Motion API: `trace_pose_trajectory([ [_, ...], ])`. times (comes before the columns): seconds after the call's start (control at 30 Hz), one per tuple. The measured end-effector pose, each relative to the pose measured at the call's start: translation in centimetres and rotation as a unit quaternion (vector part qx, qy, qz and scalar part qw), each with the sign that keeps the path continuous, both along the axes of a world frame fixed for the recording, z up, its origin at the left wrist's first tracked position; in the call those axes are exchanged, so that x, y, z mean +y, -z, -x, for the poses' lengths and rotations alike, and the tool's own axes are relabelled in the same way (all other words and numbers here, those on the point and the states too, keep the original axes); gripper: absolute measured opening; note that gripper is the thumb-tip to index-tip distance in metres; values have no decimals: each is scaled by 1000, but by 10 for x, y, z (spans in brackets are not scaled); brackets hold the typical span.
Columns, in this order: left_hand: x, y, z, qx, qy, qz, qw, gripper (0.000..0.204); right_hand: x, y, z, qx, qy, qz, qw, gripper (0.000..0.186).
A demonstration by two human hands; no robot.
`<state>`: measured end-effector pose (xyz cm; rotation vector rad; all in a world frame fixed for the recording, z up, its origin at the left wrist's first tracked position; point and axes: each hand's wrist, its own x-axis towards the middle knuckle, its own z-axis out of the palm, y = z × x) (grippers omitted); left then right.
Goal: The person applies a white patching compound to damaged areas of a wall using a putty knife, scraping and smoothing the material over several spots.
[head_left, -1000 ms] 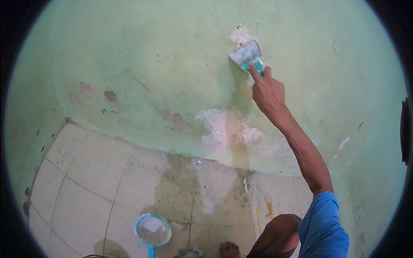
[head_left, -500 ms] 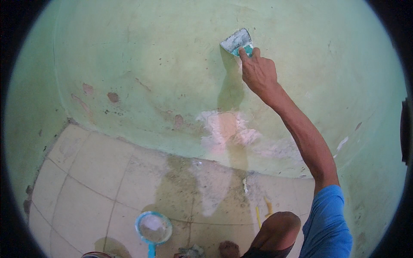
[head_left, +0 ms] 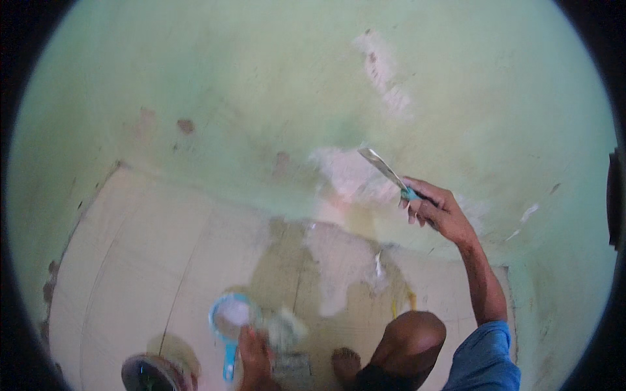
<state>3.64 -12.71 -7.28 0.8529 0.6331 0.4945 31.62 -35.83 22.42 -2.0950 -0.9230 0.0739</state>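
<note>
Head view: clamping the fingers of the right hand (head_left: 440,208) on the handle of a scraper (head_left: 381,166), at centre right of the frame. Running the scraper's long axis from the handle, at its lower right end, up to the blade at upper left, and turning the blade nearly edge-on to the camera, so showing only a thin strip of it. Holding that blade in front of a large whitish patch (head_left: 342,169) low on the green wall (head_left: 261,78); not being able to tell whether touching the patch or standing just clear of it.

Seeing a round blue dipper (head_left: 229,362) at lower centre-left of the frame, well below and to the left of the scraper, over the tiled floor (head_left: 137,260), with white paste (head_left: 235,311) in its bowl and pointing its handle toward the bottom edge. Aiming the blade up-left while having the dipper down-left, so setting the scraper's axis across the line between the two rather than along it.

Placing the left hand (head_left: 254,362) far nearer to the dipper than the right, overlapping the right side of the rim in the picture. Blurring too much there to tell the state of the left fingers: apart, together or gripping the rim. Showing also a pale thing (head_left: 287,329) just right of that hand, too smeared for naming.
</note>
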Motion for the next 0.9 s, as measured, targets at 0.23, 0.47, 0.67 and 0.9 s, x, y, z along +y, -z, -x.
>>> trace_pose_trajectory([
  [0.23,17,-130,-110,-92,124,29,988,10,-6,94,34,293,-136,-107,941,48],
  [0.47,12,-144,-103,-122,112,-4,986,19,13,107,56,-113,-185,41,975,42],
  [0.67,-4,-133,-102,-164,36,-52,985,16,-2,132,28,-221,-30,134,965,46],
  [0.9,15,-136,-107,-93,-15,-434,896,14,-28,134,65,516,-1,-159,842,40],
])
